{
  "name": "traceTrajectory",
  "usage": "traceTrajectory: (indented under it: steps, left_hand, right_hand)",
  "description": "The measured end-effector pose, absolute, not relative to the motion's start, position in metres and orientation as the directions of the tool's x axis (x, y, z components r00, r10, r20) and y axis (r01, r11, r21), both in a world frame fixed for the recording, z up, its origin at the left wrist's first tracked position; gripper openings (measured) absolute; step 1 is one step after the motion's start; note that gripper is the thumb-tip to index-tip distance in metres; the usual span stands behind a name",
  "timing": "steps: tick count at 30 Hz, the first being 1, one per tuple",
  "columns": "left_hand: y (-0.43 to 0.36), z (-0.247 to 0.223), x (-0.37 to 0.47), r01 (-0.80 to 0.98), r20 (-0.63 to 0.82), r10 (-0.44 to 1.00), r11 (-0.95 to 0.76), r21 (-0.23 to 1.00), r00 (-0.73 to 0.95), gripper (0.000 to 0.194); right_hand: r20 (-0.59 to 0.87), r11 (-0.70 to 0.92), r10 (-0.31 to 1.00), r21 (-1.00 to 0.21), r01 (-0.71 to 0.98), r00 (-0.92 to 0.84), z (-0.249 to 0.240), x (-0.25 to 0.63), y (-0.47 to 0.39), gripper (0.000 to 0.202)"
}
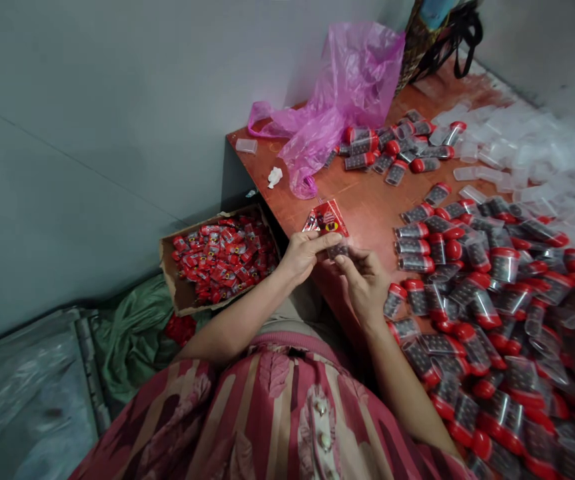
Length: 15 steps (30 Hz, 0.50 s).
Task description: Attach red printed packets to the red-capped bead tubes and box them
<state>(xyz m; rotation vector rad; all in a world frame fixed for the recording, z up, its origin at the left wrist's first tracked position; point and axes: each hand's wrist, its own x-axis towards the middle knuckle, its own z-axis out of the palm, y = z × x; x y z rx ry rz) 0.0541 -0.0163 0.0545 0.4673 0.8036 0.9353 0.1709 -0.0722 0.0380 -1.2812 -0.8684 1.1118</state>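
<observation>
Red printed packet (331, 215) sits between two bare hands, just right of an open cardboard box (168, 263) and over the edge of a reddish-orange table (362, 213). The left hand (307, 253) is closed to a pinch, thumb and forefinger gripping the packet's lower end. The right hand (367, 283) is partly curled, its thumb and forefinger closed on a dark speckled piece (338, 249); whether that piece is attached to the packet cannot be told. Judging by the grips, the step in hand is close fingertip work, perhaps folding or pressing film around the piece. The next move appears to call for a steady left pinch and small, careful turns from the right fingers, lest the slick film slip.

Red-and-clear packets (224, 257) heap loosely inside the box. Far to its right, a large pile of red-capped containers (470, 288) lies tumbled, many showing dark, dotted contents through clear walls. A smaller group (397, 147) lies above and right of the box, beside a crumpled pink plastic bag (362, 73) whose contents, if any, cannot be made out. Farthest right of the box, translucent containers (542, 147) show no visible filling.
</observation>
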Motion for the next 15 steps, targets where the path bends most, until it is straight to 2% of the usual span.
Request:
traceTrajectory:
  steps: [2,4,11,13,15]
  left_hand:
    - [-0.020,0.056,0.056,-0.508,-0.399,0.828,0.557,0.656,0.393,0.034]
    - [-0.023,0.057,0.056,-0.511,-0.392,0.825,0.562,0.650,0.408,0.032]
    - [-0.029,0.055,0.046,-0.496,-0.365,0.806,0.580,0.646,0.466,0.029]
    - [-0.035,0.055,0.036,-0.553,-0.394,0.839,0.544,0.632,0.375,0.027]
    - [-0.045,0.053,0.022,-0.658,-0.428,0.884,0.436,0.614,0.187,0.031]
  right_hand:
    - [-0.169,-0.079,0.945,-0.949,-0.304,0.280,0.038,0.171,-0.068,0.025]
    - [-0.199,-0.082,0.942,-0.917,-0.389,0.270,0.037,0.171,-0.062,0.027]
    - [-0.102,-0.050,0.982,-0.952,-0.301,0.159,0.038,0.170,-0.054,0.030]
    - [-0.107,-0.070,0.988,-0.950,-0.305,0.107,0.043,0.168,-0.055,0.031]
    - [-0.119,-0.090,0.990,-0.949,-0.301,0.078,0.049,0.168,-0.055,0.032]
